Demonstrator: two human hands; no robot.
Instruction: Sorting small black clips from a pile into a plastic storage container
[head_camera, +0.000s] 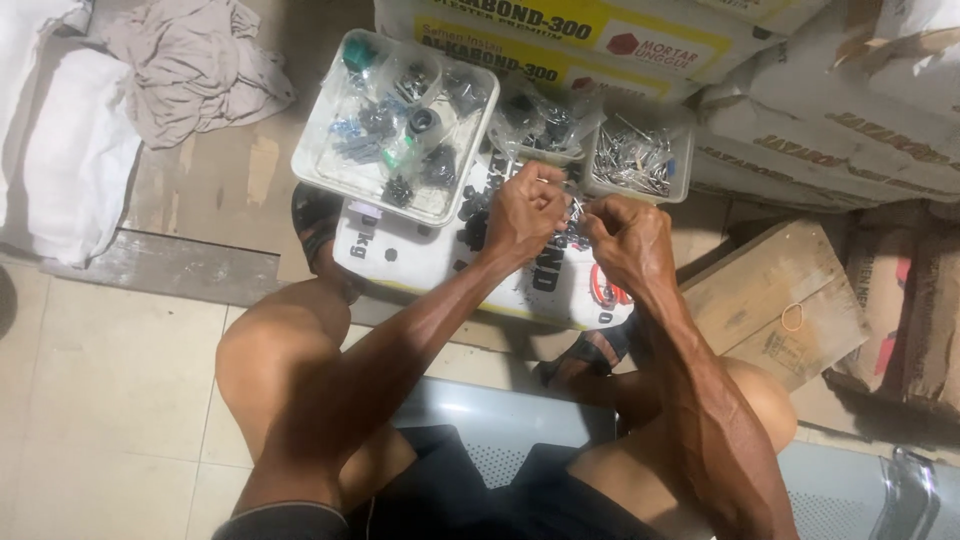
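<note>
Left hand (524, 212) and right hand (628, 240) pinch a small metal part (575, 207) together above a white sack (440, 262); a white tray (318, 160) of bagged fittings sits at the sack's far-left corner.

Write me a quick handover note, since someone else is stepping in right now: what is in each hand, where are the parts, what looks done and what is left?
Left hand: closed around a small part, fingertips meeting the right hand over the white sack.
Right hand: pinching something tiny against the left; too small to identify.
Parts: large white tray of bagged black and green pieces at upper left; small tray of metal pins at upper right; loose black pieces lie on the sack beside the left hand.
Done: cannot tell which pieces are finished.
Left: many bagged parts and pins remain in the trays.
</note>
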